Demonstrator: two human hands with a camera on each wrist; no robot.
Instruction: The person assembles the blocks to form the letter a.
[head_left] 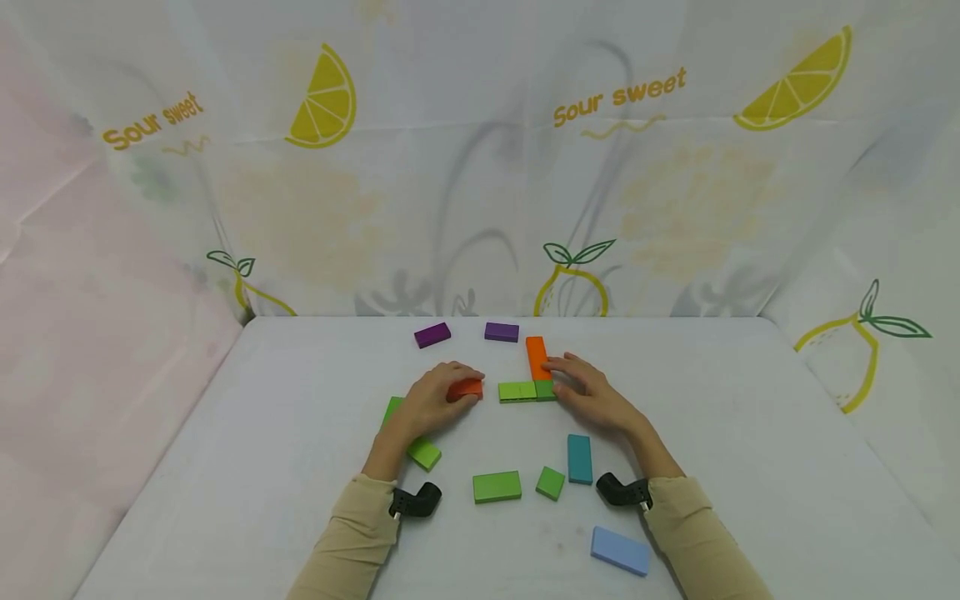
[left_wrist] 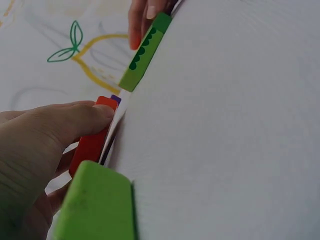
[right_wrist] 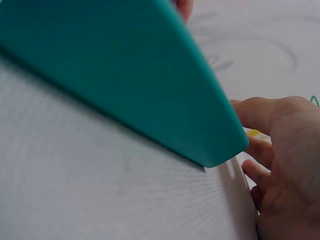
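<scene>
We see the L hand (head_left: 433, 400) just left of the lt-green block (head_left: 517, 392), thumb & fingers pinching a red block (head_left: 468, 388); the R hand (head_left: 596, 400), just right of lt-green, fingers loosely spread, fingertips at the orange block (head_left: 536, 358) beyond it. Gap betw. red & lt-green; table (head_left: 720, 417) edge well beyond lt-green.

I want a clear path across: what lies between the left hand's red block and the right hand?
Between the red block and right hand, the head view shows a lime block and a small green block.
</scene>
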